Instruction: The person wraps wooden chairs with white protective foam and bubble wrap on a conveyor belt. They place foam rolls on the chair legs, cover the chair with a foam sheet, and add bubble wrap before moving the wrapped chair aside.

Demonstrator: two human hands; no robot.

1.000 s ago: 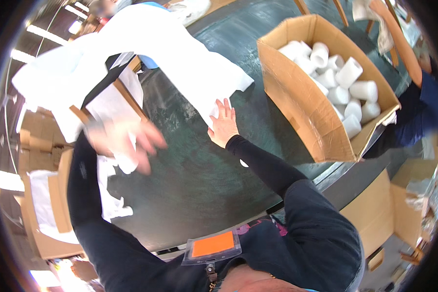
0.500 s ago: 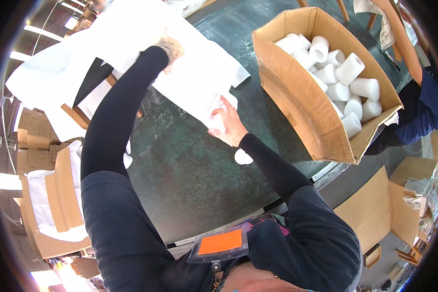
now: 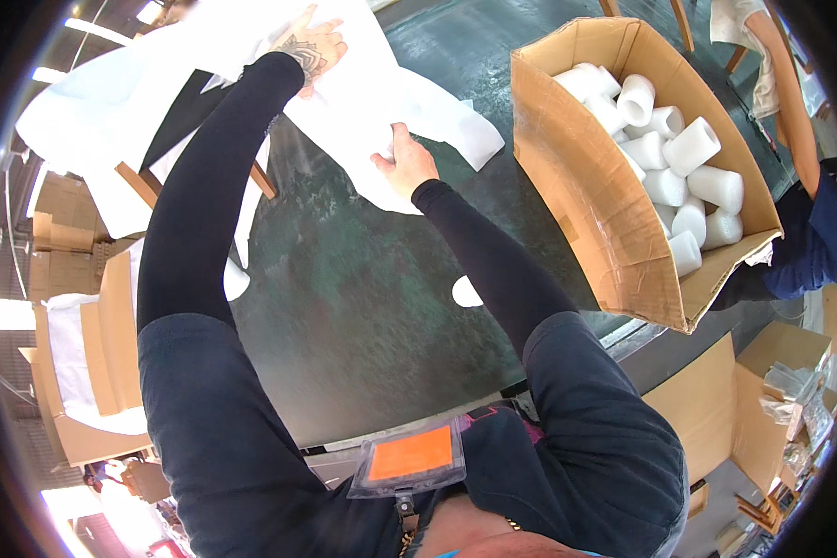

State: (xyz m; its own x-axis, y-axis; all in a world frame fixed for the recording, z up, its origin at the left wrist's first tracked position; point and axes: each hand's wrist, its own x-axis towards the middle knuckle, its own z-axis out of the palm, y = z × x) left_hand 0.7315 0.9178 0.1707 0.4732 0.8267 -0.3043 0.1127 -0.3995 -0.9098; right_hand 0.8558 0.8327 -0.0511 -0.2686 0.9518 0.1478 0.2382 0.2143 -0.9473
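A large white sheet (image 3: 363, 102) of wrapping material spreads over the far left part of the dark green tabletop (image 3: 372, 353). My left hand (image 3: 314, 48) lies on its far part, open, fingers stretched out. Nearer to me and further right, my right hand (image 3: 409, 167) rests at the sheet's near edge. Its thumb and index finger are apart, and the remaining fingers are mostly hidden. Wooden bars (image 3: 263, 179) and a dark panel (image 3: 179, 116) show from under the sheet at left. A small white piece (image 3: 467, 291) sits beside my right forearm.
An open cardboard box (image 3: 567, 195) of white foam tubes (image 3: 691, 146) stands on the right of the table. Beyond it, a co-worker's arm (image 3: 790, 112) reaches in near a white cloth (image 3: 744, 42). Further cartons stand at left (image 3: 112, 335) and lower right (image 3: 697, 400).
My right hand has moved away from me and left, its grip on the bunched sheet loosened. The left hand has slid further away and flattened. The sheet's near edge lies further off.
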